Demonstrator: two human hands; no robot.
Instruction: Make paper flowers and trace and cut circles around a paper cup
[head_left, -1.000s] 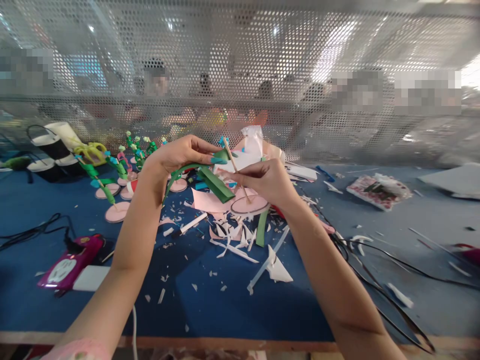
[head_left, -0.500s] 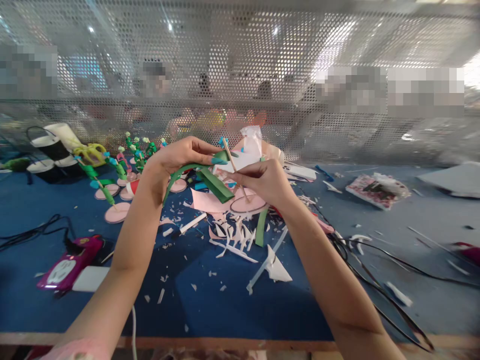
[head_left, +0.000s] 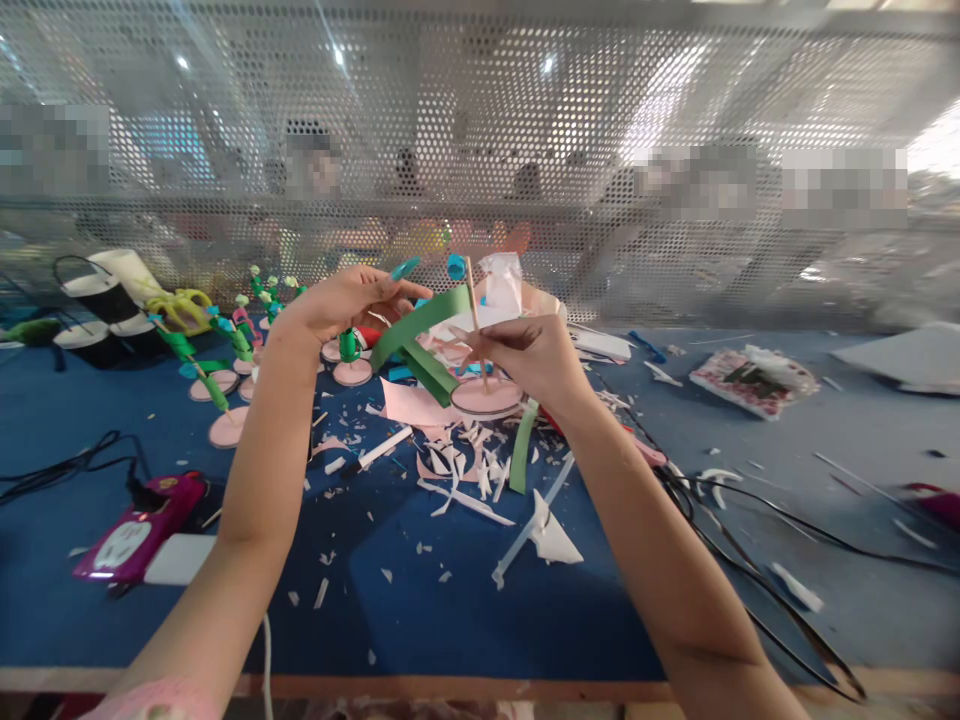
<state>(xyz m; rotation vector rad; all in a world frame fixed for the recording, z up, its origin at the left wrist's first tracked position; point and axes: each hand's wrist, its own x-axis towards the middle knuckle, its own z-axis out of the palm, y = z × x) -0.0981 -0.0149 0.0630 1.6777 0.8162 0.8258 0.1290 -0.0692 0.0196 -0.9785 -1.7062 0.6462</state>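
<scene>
My right hand (head_left: 525, 350) is pinched around a thin wooden stick (head_left: 471, 290) that rises from a round pink base (head_left: 487, 398). From the upper part of the stick a green paper strip (head_left: 420, 325) curves down to the left. A small blue paper curl (head_left: 456, 266) shows beside the stick's top. Left of the strip, my left hand (head_left: 352, 300) has its fingers apart, with nothing visibly gripped. Another green piece (head_left: 431, 372) lies just left of the base, and a loose green strip (head_left: 522, 450) is in front of it.
Finished-looking green stems on pink discs (head_left: 229, 428) stand at left, near yellow scissors (head_left: 180, 308). A purple device (head_left: 142, 530) lies front left. White paper scraps (head_left: 555, 530) litter the blue tabletop. Black cables (head_left: 720, 530) run at right; a perforated metal screen (head_left: 480, 120) closes the back.
My left hand has come off the green strip and moved slightly left, its fingers spreading. The strip now hangs in a loose curve, and the pink base has shifted a little left.
</scene>
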